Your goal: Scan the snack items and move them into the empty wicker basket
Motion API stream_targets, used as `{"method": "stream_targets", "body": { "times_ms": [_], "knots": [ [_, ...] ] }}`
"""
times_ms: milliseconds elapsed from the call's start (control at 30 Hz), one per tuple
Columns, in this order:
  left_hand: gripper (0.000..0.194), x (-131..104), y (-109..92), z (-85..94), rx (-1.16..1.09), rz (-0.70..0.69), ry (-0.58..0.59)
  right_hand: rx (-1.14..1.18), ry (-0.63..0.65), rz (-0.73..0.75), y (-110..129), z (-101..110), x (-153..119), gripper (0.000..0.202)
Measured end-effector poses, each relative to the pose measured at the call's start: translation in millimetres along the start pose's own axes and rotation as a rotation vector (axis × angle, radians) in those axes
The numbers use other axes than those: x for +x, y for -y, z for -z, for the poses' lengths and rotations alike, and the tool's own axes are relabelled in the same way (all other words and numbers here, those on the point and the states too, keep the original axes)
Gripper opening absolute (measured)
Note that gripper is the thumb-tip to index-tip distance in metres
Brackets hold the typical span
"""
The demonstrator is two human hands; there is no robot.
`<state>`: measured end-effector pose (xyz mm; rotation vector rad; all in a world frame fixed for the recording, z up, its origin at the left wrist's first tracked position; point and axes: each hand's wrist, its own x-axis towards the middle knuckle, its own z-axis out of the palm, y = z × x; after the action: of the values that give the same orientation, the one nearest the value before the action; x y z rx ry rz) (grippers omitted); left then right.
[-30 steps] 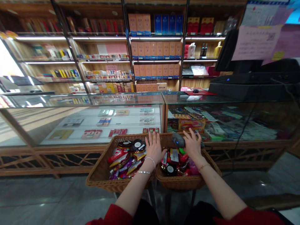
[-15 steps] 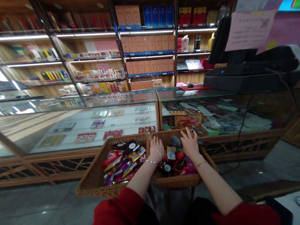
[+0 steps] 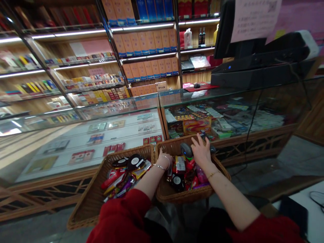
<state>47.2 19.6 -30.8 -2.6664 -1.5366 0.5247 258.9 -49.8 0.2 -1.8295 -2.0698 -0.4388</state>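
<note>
My left hand (image 3: 165, 160), with bracelets on its wrist, reaches into the right wicker basket (image 3: 187, 197) near its left wall. Its fingers bend down toward a narrow dark packet (image 3: 169, 167), and their tips are hidden. At the far right of this basket, my right hand (image 3: 202, 152) lies around a dark grey barcode scanner (image 3: 186, 150) with a small blue light. The scanner's head shows left of the hand and its other end on the right. Under both hands are a white-labelled packet (image 3: 180, 164), a black round pack (image 3: 178, 182) and red and purple wrapped packets (image 3: 201, 174).
The left wicker basket (image 3: 83, 206) holds colourful packets and black round packs (image 3: 136, 162). Behind stand glass display counters (image 3: 116, 131), a monitor (image 3: 224, 30) and shelves of boxes (image 3: 149, 42). A cable (image 3: 253, 118) hangs at the right. A white surface (image 3: 315, 192) is at lower right.
My left hand has moved from the basket's left rim area down and inward, fingers now bent toward the packets. The right hand stays at the scanner. The view has shifted slightly.
</note>
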Motion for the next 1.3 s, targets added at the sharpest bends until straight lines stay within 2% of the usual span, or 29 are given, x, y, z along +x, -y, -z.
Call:
{"method": "stream_targets", "body": {
  "times_ms": [267, 600, 767, 867, 967, 1067, 1300],
  "knots": [
    [0.033, 1.1, -15.8, 1.4, 0.075, -0.028, 0.017, 0.027, -0.046, 0.002, -4.4, -6.6, -1.0, 0.034],
    [0.024, 2.7, -26.5, 16.6, 0.097, -0.078, 0.04, 0.047, -0.039, -0.025, -3.0, -5.0, -1.3, 0.034],
    [0.023, -5.7, -11.8, 41.4, 0.078, -0.039, 0.046, 0.061, -0.074, -0.049, -2.1, -4.2, -1.6, 0.033],
    [0.009, -8.2, 6.5, 62.4, 0.02, -0.02, 0.074, 0.069, -0.121, -0.074, 0.1, -3.5, -1.9, 0.032],
    [0.022, -8.1, 16.4, 74.5, -0.069, -0.011, 0.093, 0.074, -0.155, -0.117, 2.8, -3.7, -1.8, 0.032],
    [0.026, -5.2, 9.4, 69.4, -0.134, 0.044, 0.063, 0.075, -0.179, -0.139, 3.7, -5.1, -1.6, 0.031],
    [0.041, 4.6, -23.6, 32.9, -0.132, 0.223, 0.094, 0.061, -0.134, -0.159, 0.2, -4.2, -2.2, 0.033]
  ]
}}
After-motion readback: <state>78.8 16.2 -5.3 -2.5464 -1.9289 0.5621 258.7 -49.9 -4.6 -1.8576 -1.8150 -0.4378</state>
